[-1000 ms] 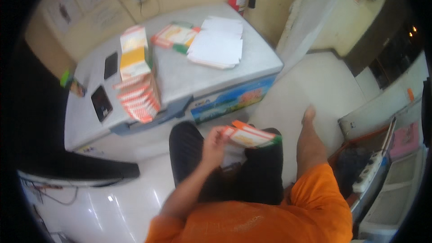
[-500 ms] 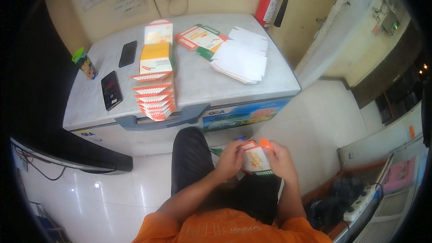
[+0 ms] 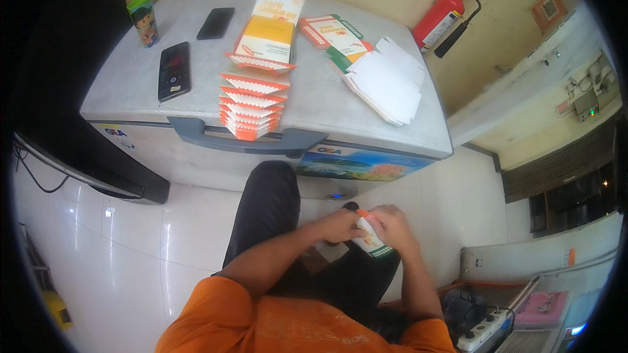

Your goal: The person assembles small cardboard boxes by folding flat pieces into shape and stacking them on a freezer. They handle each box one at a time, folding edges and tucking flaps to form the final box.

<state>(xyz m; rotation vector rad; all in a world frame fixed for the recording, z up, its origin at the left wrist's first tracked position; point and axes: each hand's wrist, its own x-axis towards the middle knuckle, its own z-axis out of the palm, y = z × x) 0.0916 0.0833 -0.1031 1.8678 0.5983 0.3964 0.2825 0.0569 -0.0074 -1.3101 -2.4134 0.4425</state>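
Observation:
Both hands meet over my lap around a small white carton (image 3: pixel 368 238) with orange and green trim. My left hand (image 3: pixel 341 225) grips its left side and my right hand (image 3: pixel 394 224) covers its right side, so most of the carton is hidden. In front of me, on a grey chest freezer lid (image 3: pixel 131 85), lies an overlapping row of folded orange-and-white cartons (image 3: pixel 252 101). Behind them sits a stack of flat yellow carton blanks (image 3: pixel 269 29).
A loose pile of white sheets (image 3: pixel 386 78) and more printed flat cartons (image 3: pixel 333 31) lie on the lid's right. Two dark phones (image 3: pixel 174 70) and a small green cup (image 3: pixel 144 18) are at its left. A red fire extinguisher (image 3: pixel 439 18) stands against the wall. A power strip (image 3: pixel 481 333) lies at lower right.
My right hand came in from the side and joined the left on the carton. The carton went from held out flat to enclosed between both hands. The view shifted toward the freezer.

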